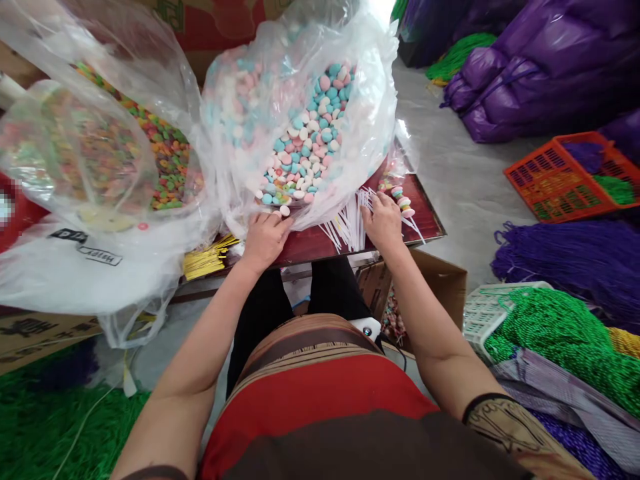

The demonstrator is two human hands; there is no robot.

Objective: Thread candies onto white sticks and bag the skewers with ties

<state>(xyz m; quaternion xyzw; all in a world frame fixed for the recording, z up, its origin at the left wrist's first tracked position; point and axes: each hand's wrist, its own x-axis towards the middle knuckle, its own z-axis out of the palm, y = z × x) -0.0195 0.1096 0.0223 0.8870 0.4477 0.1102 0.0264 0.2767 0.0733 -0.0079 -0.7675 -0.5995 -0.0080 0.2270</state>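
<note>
My left hand [267, 238] is at the table's front edge, its fingers bent and closed around white candies [285, 211] at the mouth of a clear plastic bag [373, 127]. Pink, blue and white candies [306, 160] fill that bag. Over a fanned pile of white sticks [350, 223] lies my right hand [384, 219], thumb and fingers curled on the sticks' upper ends; how many it grips is hidden. Just right of it rests a skewer of stacked pastel candies [406, 205].
Another clear bag holds small multicoloured candies [170, 157] at left. Yellow twist ties [207, 259] lie by the dark red table's [310, 245] front edge. Below right stands an open cardboard box [443, 280]. Crates and purple and green bundles [555, 333] cover the floor at right.
</note>
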